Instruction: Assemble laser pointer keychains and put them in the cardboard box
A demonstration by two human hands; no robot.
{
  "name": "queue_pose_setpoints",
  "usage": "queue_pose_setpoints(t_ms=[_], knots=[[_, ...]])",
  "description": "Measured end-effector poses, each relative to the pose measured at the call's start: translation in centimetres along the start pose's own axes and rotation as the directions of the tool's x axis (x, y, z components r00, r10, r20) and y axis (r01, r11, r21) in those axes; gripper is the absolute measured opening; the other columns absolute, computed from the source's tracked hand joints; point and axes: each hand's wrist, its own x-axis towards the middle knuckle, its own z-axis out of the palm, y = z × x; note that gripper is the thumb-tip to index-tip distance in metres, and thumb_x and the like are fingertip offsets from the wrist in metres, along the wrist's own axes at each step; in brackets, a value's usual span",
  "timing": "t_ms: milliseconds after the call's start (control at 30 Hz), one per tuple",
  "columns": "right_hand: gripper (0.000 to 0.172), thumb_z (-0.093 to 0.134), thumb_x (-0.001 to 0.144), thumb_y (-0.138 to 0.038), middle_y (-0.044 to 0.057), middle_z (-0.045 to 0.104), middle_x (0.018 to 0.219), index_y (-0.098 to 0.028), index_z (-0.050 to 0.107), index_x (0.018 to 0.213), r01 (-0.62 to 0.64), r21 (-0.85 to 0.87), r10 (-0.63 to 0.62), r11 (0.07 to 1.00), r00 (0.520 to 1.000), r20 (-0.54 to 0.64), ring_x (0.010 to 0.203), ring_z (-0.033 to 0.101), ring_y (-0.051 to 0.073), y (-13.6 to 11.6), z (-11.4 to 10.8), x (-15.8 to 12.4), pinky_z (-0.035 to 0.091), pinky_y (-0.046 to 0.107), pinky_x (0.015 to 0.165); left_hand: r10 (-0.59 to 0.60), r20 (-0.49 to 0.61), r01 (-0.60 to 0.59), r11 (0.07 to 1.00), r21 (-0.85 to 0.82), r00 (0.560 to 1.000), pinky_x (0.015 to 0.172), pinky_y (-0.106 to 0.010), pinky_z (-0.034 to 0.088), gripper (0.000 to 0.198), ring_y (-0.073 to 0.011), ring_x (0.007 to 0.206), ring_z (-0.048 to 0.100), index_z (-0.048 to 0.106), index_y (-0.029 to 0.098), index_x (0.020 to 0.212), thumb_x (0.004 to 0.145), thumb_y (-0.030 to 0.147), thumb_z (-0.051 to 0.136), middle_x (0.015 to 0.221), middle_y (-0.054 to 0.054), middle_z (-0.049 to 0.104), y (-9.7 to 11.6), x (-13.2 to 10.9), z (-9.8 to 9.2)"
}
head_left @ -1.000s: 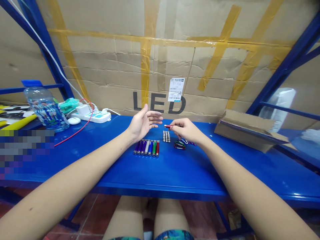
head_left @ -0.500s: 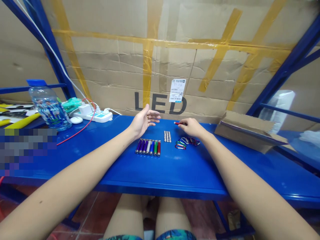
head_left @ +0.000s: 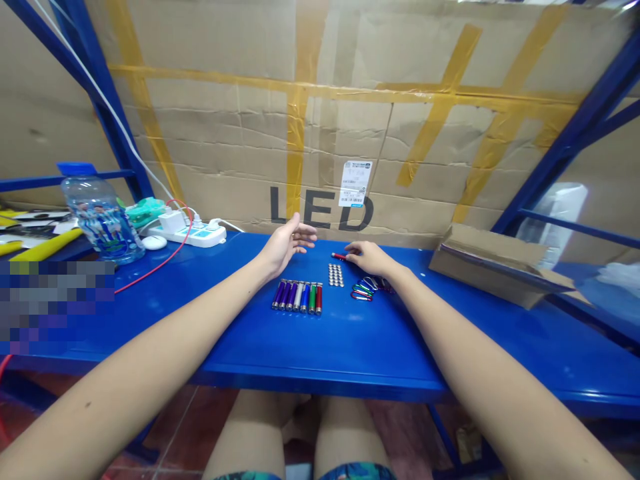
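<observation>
Visibly, the left hand [head_left: 283,247] is held open, fingers spread, above the blue metal table [head_left: 325,340]. Glossy cylindrical keychain torches [head_left: 298,297] are laid side by side, so each colour shows; round button cells [head_left: 335,275] are gridded just beside. A red torch [head_left: 339,256] is pinched endwise by the right hand [head_left: 369,257], behind looped carabiners [head_left: 363,290].

bg: taped LED carton [head_left: 350,120] w/ label [head_left: 355,183] | L: bottle [head_left: 103,220], pwr strip [head_left: 193,235], red wire [head_left: 150,269], mouse [head_left: 155,242] | R: flat box [head_left: 493,263] | all on blue table [head_left: 325,340]
</observation>
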Motion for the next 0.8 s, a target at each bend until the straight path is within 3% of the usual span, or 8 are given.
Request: queue_pose_setpoints(t_ms=[133, 433, 800], knots=[[0.025, 0.059, 0.091, -0.013, 0.01, 0.075, 0.115, -0.015, 0.075, 0.109, 0.002, 0.024, -0.002, 1.0, 1.0, 0.004, 0.104, 0.068, 0.023, 1.1, -0.5, -0.4, 0.05, 0.033, 0.094, -0.001, -0.003, 0.001, 1.0, 0.008, 1.0, 0.071, -0.031, 0.047, 0.058, -0.0209, 0.083, 0.065, 0.071, 0.016, 0.085, 0.092, 0.067, 0.044, 0.091, -0.012, 0.072, 0.1, 0.0, 0.0], [0.021, 0.06, 0.091, -0.017, 0.007, 0.077, 0.107, -0.019, 0.079, 0.101, 0.074, -0.003, -0.074, 0.997, 0.997, -0.009, 0.097, 0.069, 0.022, 0.4, -0.2, -0.6, 0.05, 0.032, 0.09, 0.002, -0.006, -0.002, 0.999, 0.032, 1.0, 0.071, -0.032, 0.047, 0.056, -0.0216, 0.083, 0.065, 0.071, 0.017, 0.084, 0.092, 0.065, 0.044, 0.092, -0.013, 0.072, 0.0, 0.0, -0.1], [0.026, 0.059, 0.094, -0.022, 0.01, 0.073, 0.11, -0.02, 0.077, 0.112, 0.134, -0.082, -0.133, 0.988, 0.991, 0.017, 0.096, 0.065, 0.021, -0.3, 0.6, -0.2, 0.047, 0.029, 0.084, 0.009, -0.014, -0.008, 0.999, 0.031, 1.0, 0.068, -0.029, 0.047, 0.057, -0.0186, 0.079, 0.065, 0.071, 0.015, 0.083, 0.092, 0.065, 0.045, 0.09, -0.012, 0.072, 0.1, -0.1, 0.1]])
